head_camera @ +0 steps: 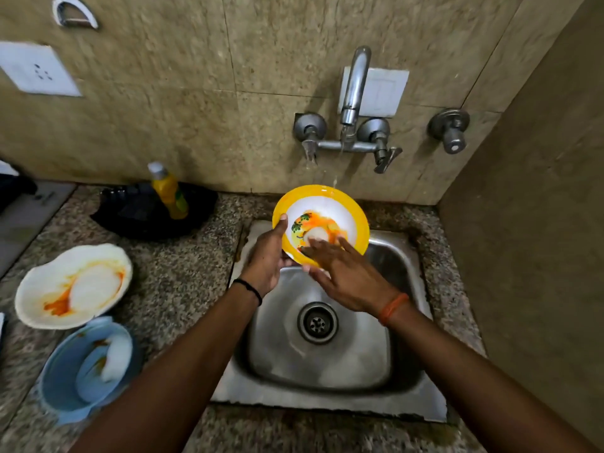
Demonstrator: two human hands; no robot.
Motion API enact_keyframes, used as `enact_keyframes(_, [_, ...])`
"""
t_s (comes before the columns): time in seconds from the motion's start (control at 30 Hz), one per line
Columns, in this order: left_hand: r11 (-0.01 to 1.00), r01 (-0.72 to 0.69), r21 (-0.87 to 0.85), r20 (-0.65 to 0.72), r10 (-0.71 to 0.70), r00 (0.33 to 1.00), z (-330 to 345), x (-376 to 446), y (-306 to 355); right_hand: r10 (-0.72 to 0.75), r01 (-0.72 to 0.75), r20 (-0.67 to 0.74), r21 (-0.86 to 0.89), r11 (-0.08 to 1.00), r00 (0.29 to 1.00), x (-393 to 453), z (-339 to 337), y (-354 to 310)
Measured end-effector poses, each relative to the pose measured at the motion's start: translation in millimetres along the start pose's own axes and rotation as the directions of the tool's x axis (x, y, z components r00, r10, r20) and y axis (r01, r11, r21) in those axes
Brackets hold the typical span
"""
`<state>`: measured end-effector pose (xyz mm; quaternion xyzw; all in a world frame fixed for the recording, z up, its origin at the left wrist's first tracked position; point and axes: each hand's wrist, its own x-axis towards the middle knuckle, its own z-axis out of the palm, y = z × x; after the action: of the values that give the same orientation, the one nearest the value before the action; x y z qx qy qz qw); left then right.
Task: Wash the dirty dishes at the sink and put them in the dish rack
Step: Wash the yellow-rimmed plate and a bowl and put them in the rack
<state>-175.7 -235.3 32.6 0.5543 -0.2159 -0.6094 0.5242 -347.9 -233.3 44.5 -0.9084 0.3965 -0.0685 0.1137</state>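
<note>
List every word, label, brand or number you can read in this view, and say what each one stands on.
No text here can be read.
The yellow bottle behind the counter has a green label, too blurred to read.
The yellow-rimmed plate held under the tap carries a painted pattern only, no lettering.
The wall socket plate shows holes, no legible marking.
The white dish and blue bowl carry no text.
</note>
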Motion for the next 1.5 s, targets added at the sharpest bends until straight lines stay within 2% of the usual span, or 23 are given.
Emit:
enact_keyframes(0.07, [1.0,-0.004,0.028,-0.01,0.005,1.0,1.0,-1.3,-2.8,-0.031,0.041,0.101,-0.096,0.995,0.994,1.6,-3.5,12.0])
enact_keyframes(0.2, [1.0,-0.002,-0.028,-0.012,0.002,1.0,5.0,-3.5,-4.5,0.176,-0.144,0.145,-0.206,0.968,0.974,21.8,-15.4,17.7])
enact_keyframes(0.33, [0.999,-0.001,-0.039,-0.032,0.0,0.999,3.4,1.3,-5.2,0.007,0.007,0.233,-0.057,0.998,0.973,11.8,-10.3,-3.5])
enact_keyframes(0.4, [1.0,-0.007,-0.026,-0.038,0.006,0.999,2.6,2.8,-6.0,-0.028,0.05,0.21,-0.101,0.994,0.977,6.8,-15.9,5.3])
enact_keyframes(0.5, [1.0,-0.01,-0.008,-0.016,0.01,1.0,12.2,2.5,-6.6,0.17,-0.124,0.144,-0.285,0.95,0.975,11.1,-21.5,19.9])
enact_keyframes(0.53, [1.0,-0.019,0.008,-0.019,0.02,1.0,15.3,2.9,-6.8,0.197,-0.147,0.15,-0.292,0.945,0.969,11.0,-21.0,16.2])
enact_keyframes(0.57, [1.0,-0.029,0.011,-0.025,0.029,0.999,17.7,2.5,-6.3,0.185,-0.142,0.17,-0.236,0.961,0.968,10.4,-17.7,10.0])
enact_keyframes(0.63, [0.999,-0.034,-0.017,-0.035,0.033,0.999,17.9,3.5,-7.0,0.095,-0.11,0.248,0.046,0.993,0.964,6.3,-17.9,-7.3])
enact_keyframes(0.7, [0.998,-0.015,-0.058,-0.038,0.012,0.999,14.7,5.3,-9.7,0.037,-0.122,0.345,0.227,0.966,0.938,9.0,-25.5,-13.8])
enact_keyframes(0.77, [0.998,0.014,-0.058,-0.023,-0.015,1.0,14.0,5.8,-12.4,0.067,-0.126,0.352,0.149,0.981,0.933,26.1,-26.5,2.0])
enact_keyframes(0.87, [0.999,0.014,-0.03,-0.028,-0.015,0.999,16.3,7.6,-12.8,0.187,-0.153,0.247,-0.151,0.977,0.951,48.3,-20.9,28.4])
enact_keyframes(0.97, [1.0,-0.015,-0.01,-0.109,0.014,0.994,15.9,12.7,-5.2,0.272,-0.215,0.261,-0.228,0.95,0.926,42.5,-19.2,18.9])
enact_keyframes(1.0, [1.0,-0.029,-0.003,-0.14,0.029,0.99,12.1,16.2,-3.8,0.255,-0.208,0.304,-0.181,0.961,0.918,34.8,-20.8,10.6])
enact_keyframes(1.07, [0.998,-0.059,0.007,-0.167,0.06,0.984,3.3,22.9,-4.8,0.165,-0.191,0.38,0.031,0.981,0.91,18.9,-26.4,-5.0])
enact_keyframes(1.13, [0.998,-0.066,-0.008,-0.139,0.064,0.988,-0.7,25.4,-7.4,0.058,-0.18,0.389,0.284,0.942,0.92,14.9,-29.1,-10.1])
enact_keyframes(1.17, [0.999,-0.052,-0.013,-0.105,0.051,0.993,1.0,25.2,-8.7,0.036,-0.174,0.377,0.34,0.924,0.925,18.5,-29.9,-8.5])
enact_keyframes(1.23, [1.0,-0.003,-0.001,-0.04,0.003,0.999,8.1,24.2,-8.7,0.031,-0.114,0.328,0.236,0.965,0.944,30.7,-22.7,2.6])
enact_keyframes(1.3, [0.998,0.04,0.043,-0.012,-0.039,0.999,14.2,23.2,-5.9,0.051,-0.048,0.239,-0.016,0.999,0.97,42.1,-12.1,25.4])
enact_keyframes(1.4, [0.992,0.053,0.111,-0.035,-0.05,0.998,15.2,26.0,0.0,0.187,-0.154,0.157,-0.198,0.968,0.97,43.7,-9.4,47.6])
enact_keyframes(1.5, [0.988,0.048,0.15,-0.115,-0.031,0.993,14.2,29.5,3.2,0.245,-0.195,0.184,-0.254,0.947,0.952,26.5,-4.1,23.3])
